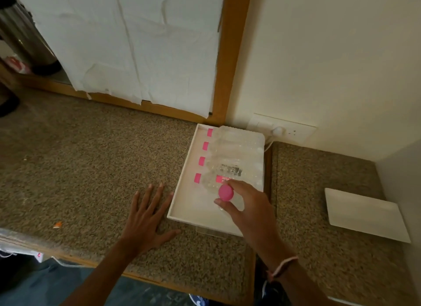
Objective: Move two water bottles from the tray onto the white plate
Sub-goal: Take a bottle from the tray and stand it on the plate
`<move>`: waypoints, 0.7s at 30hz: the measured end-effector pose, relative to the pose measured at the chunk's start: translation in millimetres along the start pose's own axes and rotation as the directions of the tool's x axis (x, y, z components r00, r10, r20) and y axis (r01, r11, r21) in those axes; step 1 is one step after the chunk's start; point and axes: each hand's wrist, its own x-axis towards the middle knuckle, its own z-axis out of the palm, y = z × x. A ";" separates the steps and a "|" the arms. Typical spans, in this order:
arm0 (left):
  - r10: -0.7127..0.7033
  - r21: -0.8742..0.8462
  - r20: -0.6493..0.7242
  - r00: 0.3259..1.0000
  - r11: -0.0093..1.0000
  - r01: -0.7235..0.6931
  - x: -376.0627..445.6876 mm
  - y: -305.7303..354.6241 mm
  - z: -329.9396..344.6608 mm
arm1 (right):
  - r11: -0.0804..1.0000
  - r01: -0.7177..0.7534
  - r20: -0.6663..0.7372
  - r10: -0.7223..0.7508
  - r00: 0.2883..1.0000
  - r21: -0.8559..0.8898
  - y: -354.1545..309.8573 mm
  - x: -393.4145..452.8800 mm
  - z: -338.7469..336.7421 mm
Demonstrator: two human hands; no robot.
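Note:
A white tray [182,205] lies on the speckled counter and holds several clear water bottles [237,146] with pink caps, lying side by side. My right hand [248,210] grips one clear bottle by its neck, just under its pink cap [226,193], above the tray's near end; its body is mostly hidden by my hand. My left hand [148,216] lies flat on the counter with fingers spread, just left of the tray. The square white plate [364,214] sits on the counter at the far right, bare.
A wall socket with a white plug [278,131] and cord is behind the tray. A seam [273,191] splits the counter between tray and plate. A dark metal flask [20,32] stands at the far left. An orange scrap [57,224] lies near the front edge.

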 end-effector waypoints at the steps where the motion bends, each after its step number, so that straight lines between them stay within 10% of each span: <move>1: -0.001 0.007 -0.007 1.000 1.000 0.001 -0.2 1.6 -1.9 | 0.999 0.003 -0.004 -0.003 1.000 0.038 1.2 -1.2 -3.7; 8: -0.063 0.002 -0.152 0.986 0.998 0.064 21.2 59.4 -39.7 | 0.927 0.027 -0.016 -0.022 1.000 0.375 25.0 -11.5 -79.6; 21: 0.206 -0.040 -0.260 0.943 0.974 -0.224 116.1 297.0 -45.0 | 0.951 -0.012 -0.157 0.063 0.986 0.309 134.1 -21.9 -227.6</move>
